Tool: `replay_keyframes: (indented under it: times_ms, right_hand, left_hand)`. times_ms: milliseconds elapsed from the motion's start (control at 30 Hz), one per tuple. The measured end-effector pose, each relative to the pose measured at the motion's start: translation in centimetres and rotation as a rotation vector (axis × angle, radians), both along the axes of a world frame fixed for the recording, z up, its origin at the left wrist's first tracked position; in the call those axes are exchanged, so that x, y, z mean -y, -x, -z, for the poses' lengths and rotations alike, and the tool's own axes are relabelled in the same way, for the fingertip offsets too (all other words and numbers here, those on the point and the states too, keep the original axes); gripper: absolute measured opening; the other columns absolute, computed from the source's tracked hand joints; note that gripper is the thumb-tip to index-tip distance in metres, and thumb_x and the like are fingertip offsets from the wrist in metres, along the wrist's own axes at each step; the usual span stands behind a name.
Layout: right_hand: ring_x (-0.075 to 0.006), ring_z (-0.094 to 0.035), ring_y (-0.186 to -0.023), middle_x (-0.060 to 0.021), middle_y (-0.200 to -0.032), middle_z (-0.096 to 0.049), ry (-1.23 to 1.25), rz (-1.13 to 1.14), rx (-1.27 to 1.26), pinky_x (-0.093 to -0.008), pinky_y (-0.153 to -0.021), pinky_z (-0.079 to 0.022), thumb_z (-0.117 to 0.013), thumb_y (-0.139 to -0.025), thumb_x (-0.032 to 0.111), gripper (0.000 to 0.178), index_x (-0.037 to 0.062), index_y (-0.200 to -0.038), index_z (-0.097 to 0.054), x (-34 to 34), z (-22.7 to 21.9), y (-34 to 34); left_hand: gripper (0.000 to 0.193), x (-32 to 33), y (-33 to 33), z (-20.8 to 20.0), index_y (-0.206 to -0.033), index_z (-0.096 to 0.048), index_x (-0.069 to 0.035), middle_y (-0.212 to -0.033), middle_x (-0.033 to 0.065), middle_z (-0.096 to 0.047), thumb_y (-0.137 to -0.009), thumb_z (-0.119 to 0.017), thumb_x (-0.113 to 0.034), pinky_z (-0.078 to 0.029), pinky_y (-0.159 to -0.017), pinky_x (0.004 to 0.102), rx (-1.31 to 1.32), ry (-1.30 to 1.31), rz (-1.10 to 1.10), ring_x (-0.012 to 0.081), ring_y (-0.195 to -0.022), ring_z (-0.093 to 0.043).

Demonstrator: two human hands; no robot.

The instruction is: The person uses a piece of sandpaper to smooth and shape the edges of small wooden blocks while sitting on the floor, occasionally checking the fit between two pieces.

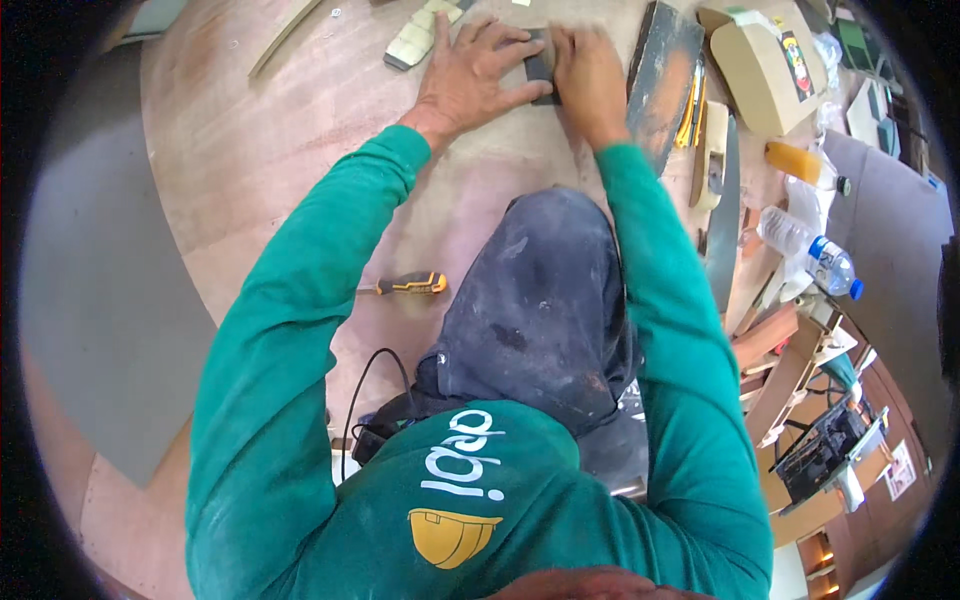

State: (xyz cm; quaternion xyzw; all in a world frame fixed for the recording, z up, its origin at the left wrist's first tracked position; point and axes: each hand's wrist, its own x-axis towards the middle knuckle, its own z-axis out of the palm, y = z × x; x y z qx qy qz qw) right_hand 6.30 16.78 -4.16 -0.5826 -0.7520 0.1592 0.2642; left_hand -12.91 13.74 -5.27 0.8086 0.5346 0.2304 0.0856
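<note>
A small dark flat piece [541, 68] lies on the pale wooden surface ahead of my knee. My left hand [475, 70] rests low beside it, fingers spread, with fingertips and thumb reaching onto its left edge. Close against its right side is my right hand [592, 80], fingers curled in and slightly blurred. Whatever those fingers hold is hidden. Just left of my left hand lies a pale ribbed block with a dark end [405, 50]. To the right of my right hand sits a long dark board with worn brown patches [660, 85].
A yellow-and-black screwdriver [412, 284] lies left of my knee. On the right are yellow-handled tools [692, 110], a wooden hand plane [711, 155], a handsaw-like grey blade [722, 220], a cardboard box [755, 75], an orange drink bottle [800, 165] and a water bottle [810, 250]. A wooden strip [283, 38] lies far left.
</note>
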Motion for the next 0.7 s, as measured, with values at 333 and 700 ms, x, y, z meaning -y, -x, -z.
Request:
replay_keyframes:
  times_ms: [333,700]
  right_hand:
    - [-0.048,-0.068,-0.1,-0.0248,-0.11,-0.068,-0.012,0.005,0.087,-0.0559,-0.085,-0.055,-0.064,-0.103,0.018,0.019,0.0007,-0.107,-0.071,-0.3,-0.2,0.4]
    - [-0.0472,-0.068,-0.099,-0.0226,-0.109,-0.068,-0.026,0.044,0.015,-0.0564,-0.086,-0.055,-0.063,-0.106,0.022,0.022,0.0016,-0.109,-0.072,-0.8,-0.1,0.2]
  left_hand:
    - [0.058,-0.1,-0.1,-0.1,-0.133,-0.075,-0.029,-0.136,-0.0057,-0.065,-0.088,-0.075,-0.065,-0.019,-0.122,0.0748,0.001,-0.041,-0.011,0.0263,-0.141,-0.051]
    - [0.06,-0.4,-0.5,-0.2,-0.138,-0.073,-0.029,-0.14,-0.0046,-0.064,-0.09,-0.074,-0.065,-0.019,-0.122,0.0747,-0.043,-0.044,-0.015,0.0274,-0.143,-0.049]
